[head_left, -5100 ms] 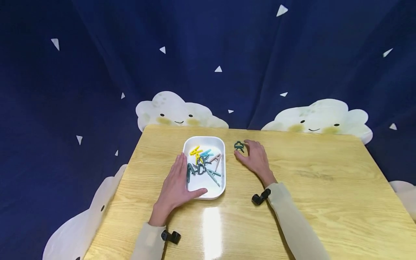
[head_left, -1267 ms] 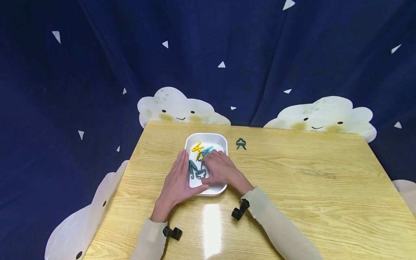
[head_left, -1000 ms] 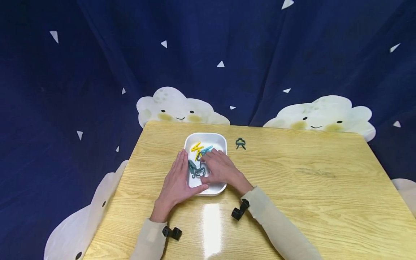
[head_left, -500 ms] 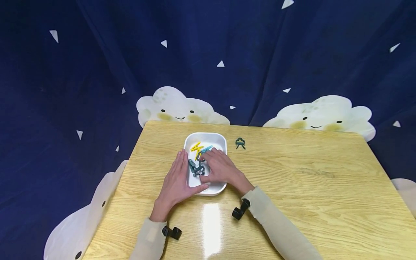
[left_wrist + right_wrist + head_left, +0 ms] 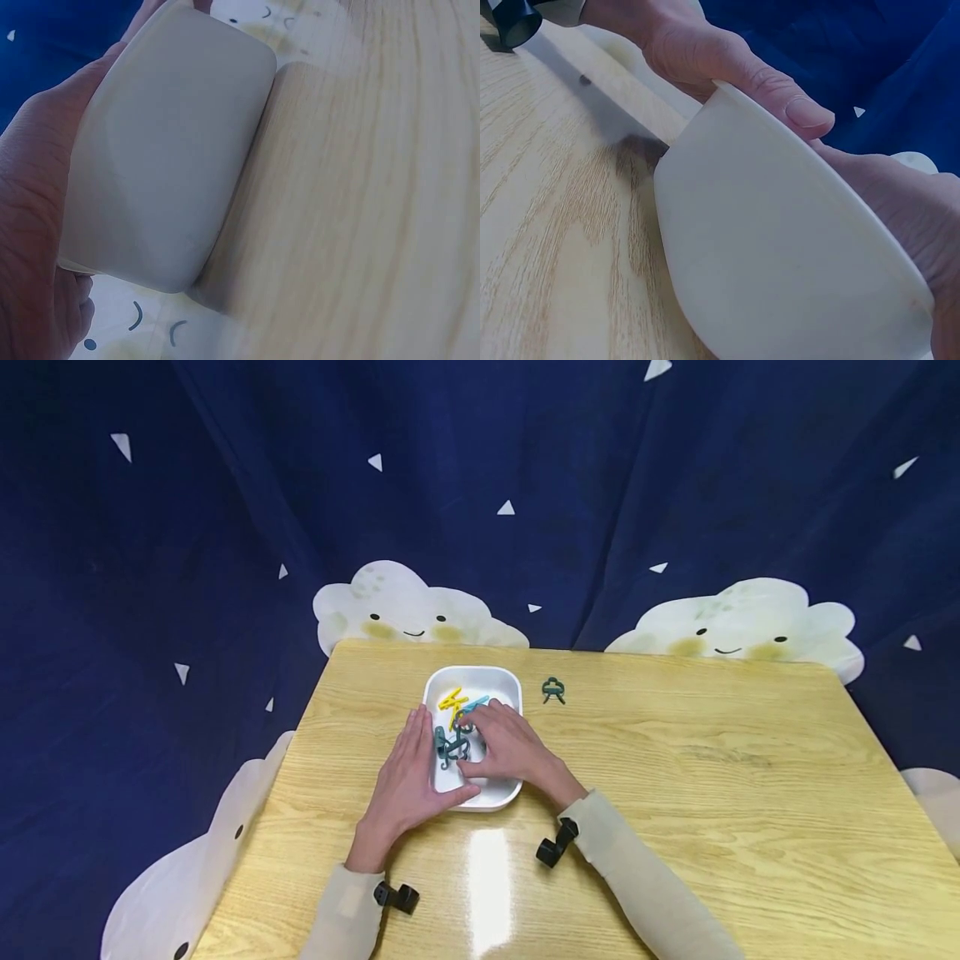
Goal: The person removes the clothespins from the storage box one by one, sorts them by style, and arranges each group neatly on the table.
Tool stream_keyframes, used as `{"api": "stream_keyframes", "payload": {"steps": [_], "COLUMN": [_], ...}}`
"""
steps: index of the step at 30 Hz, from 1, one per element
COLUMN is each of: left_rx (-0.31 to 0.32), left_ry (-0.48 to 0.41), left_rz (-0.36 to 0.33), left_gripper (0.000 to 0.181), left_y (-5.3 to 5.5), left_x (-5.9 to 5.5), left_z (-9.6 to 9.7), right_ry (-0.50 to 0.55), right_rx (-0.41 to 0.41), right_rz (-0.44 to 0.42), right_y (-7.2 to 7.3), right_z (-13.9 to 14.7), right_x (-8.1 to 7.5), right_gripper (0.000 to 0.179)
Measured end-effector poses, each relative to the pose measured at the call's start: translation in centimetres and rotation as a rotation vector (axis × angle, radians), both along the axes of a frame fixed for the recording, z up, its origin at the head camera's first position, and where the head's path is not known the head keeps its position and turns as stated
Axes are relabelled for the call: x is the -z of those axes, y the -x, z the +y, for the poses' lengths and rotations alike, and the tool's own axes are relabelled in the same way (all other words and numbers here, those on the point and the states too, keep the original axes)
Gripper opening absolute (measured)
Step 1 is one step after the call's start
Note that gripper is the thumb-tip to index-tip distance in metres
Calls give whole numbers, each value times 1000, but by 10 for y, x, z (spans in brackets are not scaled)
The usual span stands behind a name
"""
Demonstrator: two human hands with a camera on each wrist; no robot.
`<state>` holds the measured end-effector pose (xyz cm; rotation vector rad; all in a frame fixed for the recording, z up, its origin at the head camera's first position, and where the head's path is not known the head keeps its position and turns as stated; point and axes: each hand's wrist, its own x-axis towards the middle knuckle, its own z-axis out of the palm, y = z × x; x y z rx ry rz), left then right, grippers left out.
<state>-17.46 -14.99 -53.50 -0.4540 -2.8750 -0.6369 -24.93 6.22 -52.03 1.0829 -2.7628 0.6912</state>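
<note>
A white tray point(image 5: 472, 672) of small plastic clips stands on the table. My left hand point(image 5: 405, 772) lies along its left wall with straight fingers, the thumb over the near rim. In the right wrist view that left thumb point(image 5: 802, 112) rests on the rim. My right hand point(image 5: 506, 747) reaches in over the right rim; its curled fingers and thumb pinch a dark green clip point(image 5: 454, 747). Another dark green clip point(image 5: 439, 739) lies against the left wall. Yellow clips point(image 5: 452, 703) and a light blue clip point(image 5: 476, 702) lie toward the far end. My right hand hides the tray's right part.
One dark green clip point(image 5: 553, 690) lies on the wooden table point(image 5: 712, 793), right of the tray. A dark blue curtain point(image 5: 480, 460) with white clouds hangs behind the table's far edge. Black wrist cameras point(image 5: 557, 843) are strapped to both sleeves.
Earlier my right hand was beside the clip on the table; since then it has moved left into the tray. Lately the dark green clip there has shifted slightly left and away. My left hand stays put.
</note>
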Motion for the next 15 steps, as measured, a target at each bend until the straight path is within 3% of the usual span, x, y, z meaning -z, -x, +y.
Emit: {"api": "stream_keyframes", "payload": {"steps": [15], "left_rx": [7], "left_ry": [-12], "left_rz": [-7], "left_gripper": [139], "left_y": [-1], "left_x": [-1], "left_z": [-1], "right_ry": [125], "right_rx": [-27], "right_rz": [23], "right_y": [3], "right_z": [8], "right_x": [0], "right_gripper": [64]}}
